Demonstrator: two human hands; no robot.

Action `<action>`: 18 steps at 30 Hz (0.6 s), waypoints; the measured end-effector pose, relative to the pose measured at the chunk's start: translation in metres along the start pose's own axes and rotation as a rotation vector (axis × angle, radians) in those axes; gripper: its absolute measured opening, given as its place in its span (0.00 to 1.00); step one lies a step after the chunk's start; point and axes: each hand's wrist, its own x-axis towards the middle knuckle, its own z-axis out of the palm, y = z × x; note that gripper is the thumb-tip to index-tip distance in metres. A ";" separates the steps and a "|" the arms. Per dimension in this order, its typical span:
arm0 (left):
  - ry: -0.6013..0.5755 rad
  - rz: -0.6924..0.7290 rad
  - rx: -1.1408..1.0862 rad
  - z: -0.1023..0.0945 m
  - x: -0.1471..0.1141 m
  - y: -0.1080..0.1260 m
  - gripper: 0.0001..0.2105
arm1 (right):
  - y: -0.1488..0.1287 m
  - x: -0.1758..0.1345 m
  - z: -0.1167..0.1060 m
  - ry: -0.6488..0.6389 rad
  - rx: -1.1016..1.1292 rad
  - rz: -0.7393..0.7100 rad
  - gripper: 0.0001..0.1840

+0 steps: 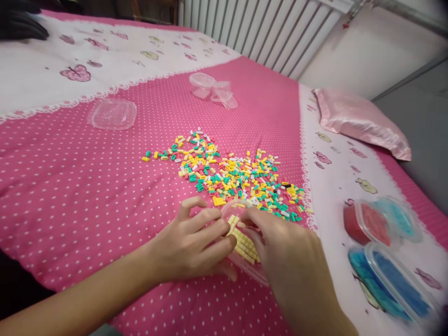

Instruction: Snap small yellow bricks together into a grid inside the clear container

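Note:
A clear plastic container [261, 275] sits between my hands on the pink bedspread, with rows of pale yellow building bricks [245, 246] inside it. My left hand [196, 240] holds the container at its left side, fingers bent over the rim and the thumb low. Over the right part of the container, my right hand [290, 254] pinches thumb and forefinger together on what looks like a small pale building brick, mostly hidden by the fingers. Just beyond lies a loose heap of building bricks [231, 175] in yellow, green, white, pink and cream.
On the right stand containers with red pieces [373, 224], teal pieces [399, 217] and blue pieces [399, 280]. A clear lid or tub [114, 114] lies at left, more clear tubs [212, 88] at the back. A pink pillow [360, 119] and a dark glove-like shape [23, 23] are farther off.

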 end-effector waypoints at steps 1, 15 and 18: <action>0.008 0.008 -0.001 0.000 0.000 0.000 0.20 | -0.001 0.001 0.000 -0.012 0.004 0.001 0.08; 0.018 0.021 0.010 0.001 -0.004 0.000 0.18 | 0.001 0.001 0.007 -0.092 0.098 -0.001 0.11; 0.018 0.021 0.006 0.002 -0.004 0.000 0.19 | 0.001 0.000 0.006 -0.098 0.081 -0.004 0.11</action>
